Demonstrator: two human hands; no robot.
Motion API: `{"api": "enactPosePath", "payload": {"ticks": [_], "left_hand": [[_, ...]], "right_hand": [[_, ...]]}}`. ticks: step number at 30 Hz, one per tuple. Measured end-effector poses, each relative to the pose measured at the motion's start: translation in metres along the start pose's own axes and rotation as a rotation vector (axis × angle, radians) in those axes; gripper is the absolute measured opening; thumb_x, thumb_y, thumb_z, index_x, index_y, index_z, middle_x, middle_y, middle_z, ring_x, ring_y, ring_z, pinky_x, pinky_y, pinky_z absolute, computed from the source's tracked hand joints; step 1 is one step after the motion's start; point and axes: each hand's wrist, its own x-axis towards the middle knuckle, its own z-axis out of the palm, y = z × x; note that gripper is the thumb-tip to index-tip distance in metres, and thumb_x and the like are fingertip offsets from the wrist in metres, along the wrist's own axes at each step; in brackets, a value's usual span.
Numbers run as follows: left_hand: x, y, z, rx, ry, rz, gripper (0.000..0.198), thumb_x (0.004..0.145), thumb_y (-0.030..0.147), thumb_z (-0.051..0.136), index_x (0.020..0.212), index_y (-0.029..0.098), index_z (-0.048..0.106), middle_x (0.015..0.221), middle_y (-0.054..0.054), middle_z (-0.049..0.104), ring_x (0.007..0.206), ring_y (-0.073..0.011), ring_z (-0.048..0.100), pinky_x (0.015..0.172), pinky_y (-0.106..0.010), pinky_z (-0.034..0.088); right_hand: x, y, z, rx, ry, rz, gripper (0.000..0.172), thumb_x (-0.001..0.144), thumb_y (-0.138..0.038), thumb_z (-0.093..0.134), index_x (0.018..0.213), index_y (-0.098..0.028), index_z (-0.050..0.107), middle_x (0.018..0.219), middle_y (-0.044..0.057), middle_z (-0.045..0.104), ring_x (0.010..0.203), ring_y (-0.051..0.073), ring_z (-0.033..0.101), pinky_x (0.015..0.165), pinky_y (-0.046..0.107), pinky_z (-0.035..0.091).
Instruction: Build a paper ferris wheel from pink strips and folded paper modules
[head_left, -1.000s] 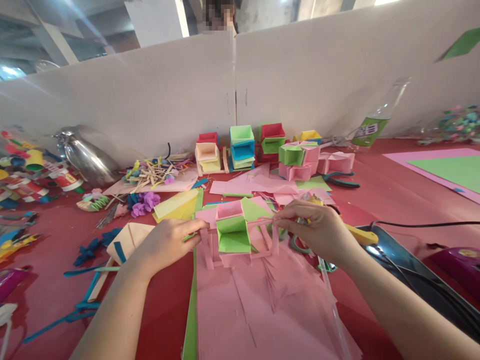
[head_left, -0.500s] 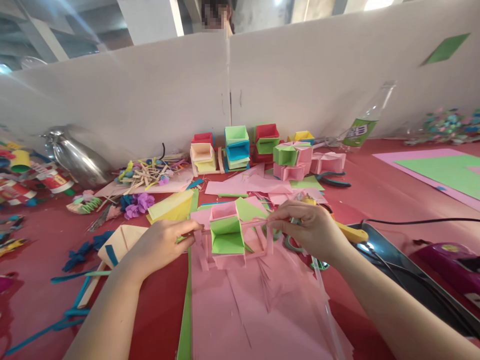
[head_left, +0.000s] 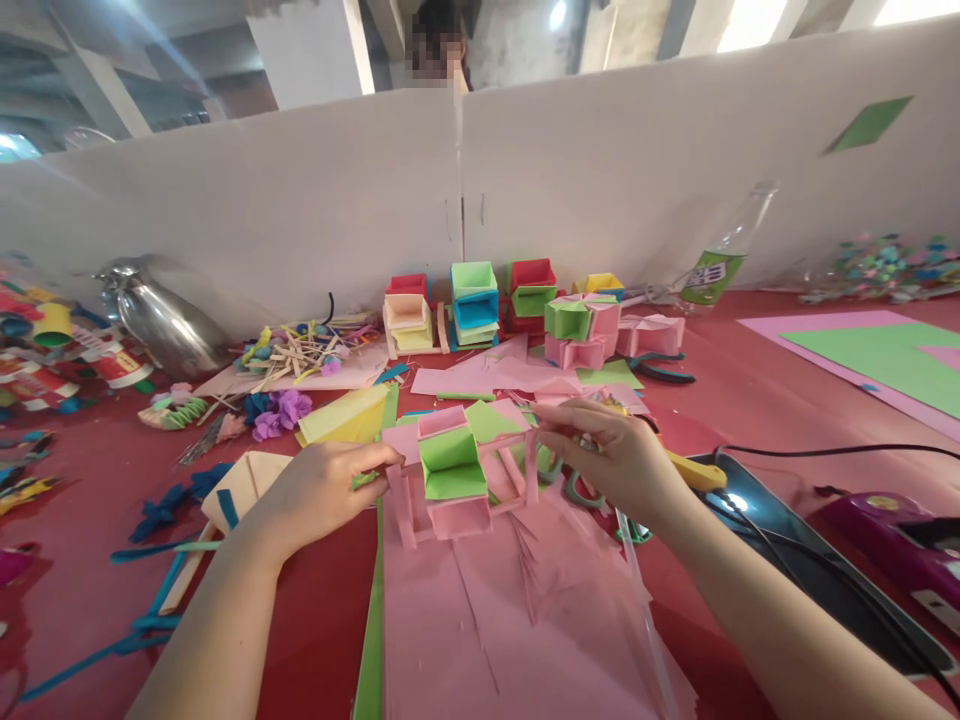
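Between my hands stands a small pink paper frame [head_left: 531, 470] on a pile of pink paper sheets [head_left: 450, 620]. A paper wheel with a light green pocket [head_left: 452, 468] and pink pockets is mounted across the frame. My left hand [head_left: 322, 490] has its thumb and index finger closed on the frame's left side, around the axle end. At the right side my right hand [head_left: 611, 450] is closed at the other axle end, its index finger and thumb bent around it. The exact contact of those fingertips is partly hidden.
Finished paper wheels [head_left: 474, 310] line the white partition [head_left: 300, 210]. A steel jug [head_left: 161, 315] stands left, a glass bottle [head_left: 724, 255] right. Pliers [head_left: 664, 370], a black tray [head_left: 795, 560] with cables and a purple tool [head_left: 885, 530] lie to the right. A person's head shows behind the partition.
The wheel has turned a little, so the lower pink pocket shows more and the green one sits higher. My right fingers have shifted slightly. The whole view has moved a little.
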Motion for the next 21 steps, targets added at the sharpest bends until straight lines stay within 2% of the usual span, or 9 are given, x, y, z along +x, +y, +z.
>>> {"api": "enactPosePath", "payload": {"ticks": [3, 5, 7, 9, 12, 16, 19, 21], "left_hand": [[-0.002, 0.003, -0.003, 0.048, -0.011, -0.002, 0.017, 0.081, 0.021, 0.049, 0.089, 0.026, 0.064, 0.088, 0.003, 0.07, 0.075, -0.0141, 0.065, 0.067, -0.021, 0.045], [-0.005, 0.007, -0.006, 0.102, -0.008, -0.009, 0.017, 0.08, 0.018, 0.049, 0.087, 0.026, 0.063, 0.086, 0.003, 0.07, 0.072, -0.0138, 0.064, 0.065, -0.021, 0.044], [-0.007, 0.011, -0.01, 0.15, 0.021, -0.016, 0.016, 0.079, 0.018, 0.049, 0.085, 0.025, 0.062, 0.081, 0.003, 0.069, 0.067, -0.0131, 0.062, 0.06, -0.021, 0.042], [-0.009, 0.013, -0.014, 0.158, 0.072, -0.035, 0.014, 0.078, 0.018, 0.049, 0.082, 0.024, 0.061, 0.076, 0.003, 0.068, 0.064, -0.0123, 0.06, 0.058, -0.02, 0.041], [-0.009, 0.013, -0.015, 0.12, 0.176, -0.087, 0.014, 0.077, 0.018, 0.049, 0.085, 0.022, 0.06, 0.076, 0.003, 0.067, 0.064, -0.0119, 0.06, 0.059, -0.02, 0.042], [-0.003, 0.011, -0.009, 0.142, 0.311, -0.168, 0.013, 0.075, 0.018, 0.051, 0.086, 0.021, 0.058, 0.075, 0.001, 0.067, 0.066, -0.0138, 0.062, 0.061, -0.022, 0.044], [0.003, 0.013, -0.001, 0.149, 0.346, -0.205, 0.01, 0.074, 0.019, 0.053, 0.083, 0.021, 0.058, 0.071, 0.001, 0.066, 0.065, -0.0144, 0.061, 0.061, -0.022, 0.044], [0.007, 0.016, 0.004, 0.133, 0.338, -0.215, 0.009, 0.074, 0.019, 0.053, 0.082, 0.021, 0.058, 0.07, 0.001, 0.065, 0.066, -0.0148, 0.062, 0.061, -0.023, 0.044]], "right_hand": [[0.002, 0.01, -0.021, -0.192, 0.024, 0.064, 0.027, 0.08, -0.03, 0.05, 0.1, -0.022, 0.067, 0.093, 0.004, 0.067, 0.08, 0.018, 0.062, 0.066, 0.029, 0.046], [0.001, 0.021, -0.039, -0.441, -0.008, 0.155, 0.024, 0.076, -0.03, 0.051, 0.093, -0.023, 0.068, 0.094, 0.007, 0.067, 0.077, 0.022, 0.062, 0.06, 0.031, 0.043], [0.0, 0.031, -0.054, -0.654, -0.116, 0.247, 0.028, 0.072, -0.029, 0.053, 0.096, -0.023, 0.067, 0.102, 0.011, 0.065, 0.083, 0.028, 0.061, 0.052, 0.031, 0.037], [-0.002, 0.038, -0.061, -0.725, -0.242, 0.329, 0.026, 0.07, -0.027, 0.053, 0.092, -0.021, 0.066, 0.097, 0.014, 0.065, 0.078, 0.028, 0.062, 0.049, 0.03, 0.033], [-0.003, 0.041, -0.057, -0.721, -0.326, 0.36, 0.022, 0.065, -0.018, 0.053, 0.083, -0.021, 0.064, 0.085, 0.013, 0.065, 0.067, 0.026, 0.062, 0.047, 0.029, 0.03], [-0.002, 0.039, -0.047, -0.726, -0.292, 0.312, 0.014, 0.063, -0.011, 0.052, 0.07, -0.019, 0.061, 0.078, 0.015, 0.063, 0.066, 0.026, 0.061, 0.049, 0.03, 0.029], [0.001, 0.04, -0.045, -0.737, -0.269, 0.301, 0.011, 0.064, -0.01, 0.051, 0.065, -0.019, 0.058, 0.078, 0.015, 0.062, 0.066, 0.026, 0.061, 0.049, 0.031, 0.028], [0.003, 0.042, -0.047, -0.747, -0.255, 0.295, 0.011, 0.066, -0.014, 0.05, 0.071, -0.018, 0.059, 0.085, 0.017, 0.062, 0.073, 0.028, 0.061, 0.051, 0.032, 0.031]]}}
